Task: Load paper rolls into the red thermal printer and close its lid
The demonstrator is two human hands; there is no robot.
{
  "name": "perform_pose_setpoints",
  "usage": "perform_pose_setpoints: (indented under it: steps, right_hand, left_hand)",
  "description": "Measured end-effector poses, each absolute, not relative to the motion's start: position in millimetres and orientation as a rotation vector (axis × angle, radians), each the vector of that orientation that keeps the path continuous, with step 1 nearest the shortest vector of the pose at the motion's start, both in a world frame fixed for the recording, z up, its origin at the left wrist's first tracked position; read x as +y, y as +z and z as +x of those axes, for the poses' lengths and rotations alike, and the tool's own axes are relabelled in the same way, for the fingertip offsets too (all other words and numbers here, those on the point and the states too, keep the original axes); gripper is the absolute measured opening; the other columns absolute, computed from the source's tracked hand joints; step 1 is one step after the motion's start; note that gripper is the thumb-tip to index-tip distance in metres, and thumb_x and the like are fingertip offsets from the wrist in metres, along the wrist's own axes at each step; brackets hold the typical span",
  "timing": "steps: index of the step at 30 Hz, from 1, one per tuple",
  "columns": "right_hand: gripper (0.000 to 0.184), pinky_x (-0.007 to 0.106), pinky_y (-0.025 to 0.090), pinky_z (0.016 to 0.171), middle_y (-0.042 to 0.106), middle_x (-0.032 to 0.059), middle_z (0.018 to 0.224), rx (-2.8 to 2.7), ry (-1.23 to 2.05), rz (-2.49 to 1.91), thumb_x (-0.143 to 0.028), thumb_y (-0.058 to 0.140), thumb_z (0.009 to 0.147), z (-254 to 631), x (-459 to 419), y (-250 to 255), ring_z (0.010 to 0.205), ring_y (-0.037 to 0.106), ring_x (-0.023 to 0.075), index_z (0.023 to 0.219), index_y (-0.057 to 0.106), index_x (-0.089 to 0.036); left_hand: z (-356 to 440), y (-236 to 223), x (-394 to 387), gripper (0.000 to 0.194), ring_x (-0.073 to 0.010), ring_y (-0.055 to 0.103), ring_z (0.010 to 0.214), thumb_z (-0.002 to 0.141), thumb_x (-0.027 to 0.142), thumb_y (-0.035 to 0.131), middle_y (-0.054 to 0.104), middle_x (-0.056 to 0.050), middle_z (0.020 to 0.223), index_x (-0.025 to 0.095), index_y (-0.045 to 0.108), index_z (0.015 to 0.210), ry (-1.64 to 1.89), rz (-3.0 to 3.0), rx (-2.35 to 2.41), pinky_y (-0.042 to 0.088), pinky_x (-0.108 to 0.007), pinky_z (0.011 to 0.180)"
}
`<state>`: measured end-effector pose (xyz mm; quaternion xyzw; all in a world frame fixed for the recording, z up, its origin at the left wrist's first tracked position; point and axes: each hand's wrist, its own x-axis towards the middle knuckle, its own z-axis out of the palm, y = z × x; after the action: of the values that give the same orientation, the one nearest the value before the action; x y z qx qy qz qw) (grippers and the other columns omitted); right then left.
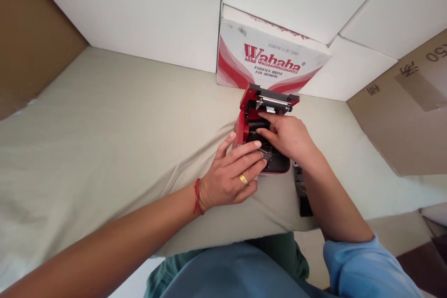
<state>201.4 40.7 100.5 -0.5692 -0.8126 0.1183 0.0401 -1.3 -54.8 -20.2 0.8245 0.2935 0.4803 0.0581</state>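
Red machine [240, 128] between hands, lid [249, 94] raised, unclosed; left hand [228, 178] spread against side; right hand [294, 137] inside, fingertips parted.

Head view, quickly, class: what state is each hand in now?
Left hand: open, fingers extended over the red-and-black plastic device.
Right hand: fingers inside it; whether they grip anything cannot be told.

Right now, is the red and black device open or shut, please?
Open. Its lid stands raised at the back, and the fingers of the right hand reach inside the device.
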Motion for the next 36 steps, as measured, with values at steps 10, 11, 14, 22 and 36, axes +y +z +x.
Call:
perform_pose_setpoints:
  steps: [10,11,14,22,36]
  right_hand:
    - [0.037,0.048,0.067,0.113,0.087,0.0105,0.140,-2.353,0.250,-1.366,-0.027,0.061,0.113,231,31,87,0.127,0.084,0.0311,0.137,0.089,-0.026]
    - [0.038,0.050,0.068,0.114,0.087,0.0105,0.142,-2.382,0.240,-1.391,-0.026,0.061,0.112,230,32,87,0.127,0.085,0.0319,0.140,0.088,-0.026]
    - [0.039,0.051,0.068,0.115,0.087,0.0107,0.143,-2.460,0.233,-1.469,-0.022,0.063,0.111,224,36,88,0.128,0.085,0.0330,0.141,0.088,-0.025]
    - [0.037,0.051,0.067,0.103,0.086,0.0139,0.143,-2.624,0.216,-1.666,-0.026,0.072,0.108,210,40,100,0.124,0.084,0.0389,0.140,0.088,-0.025]
    - [0.039,0.034,0.060,0.068,0.086,0.0055,0.104,-1.528,0.495,-1.321,-0.062,0.071,0.110,262,40,74,0.071,0.068,0.0174,0.125,0.088,-0.029]
  left_hand:
    - [2,-3,-57,0.046,-0.0263,0.080,0.146,0.102,0.014,0.066,0.091,-0.005,0.135,0.024,0.073,0.146,1.584,2.701,0.928,0.018,-0.059,0.157]
    - [3,-1,-57,0.041,-0.0246,0.081,0.144,0.102,0.014,0.065,0.092,-0.005,0.131,0.020,0.074,0.142,1.613,2.728,0.953,0.018,-0.055,0.157]
    - [3,3,-57,0.034,-0.0213,0.084,0.138,0.104,0.015,0.063,0.093,-0.004,0.123,0.017,0.076,0.135,1.676,2.766,0.982,0.019,-0.047,0.157]
    - [3,2,-57,0.036,-0.0215,0.084,0.139,0.102,0.015,0.067,0.093,-0.006,0.125,0.019,0.075,0.137,1.673,2.771,0.943,0.022,-0.050,0.157]
    - [4,0,-58,0.028,-0.0194,0.084,0.128,0.106,0.018,0.066,0.092,-0.003,0.116,0.021,0.081,0.129,1.738,2.779,0.940,0.054,-0.044,0.141]
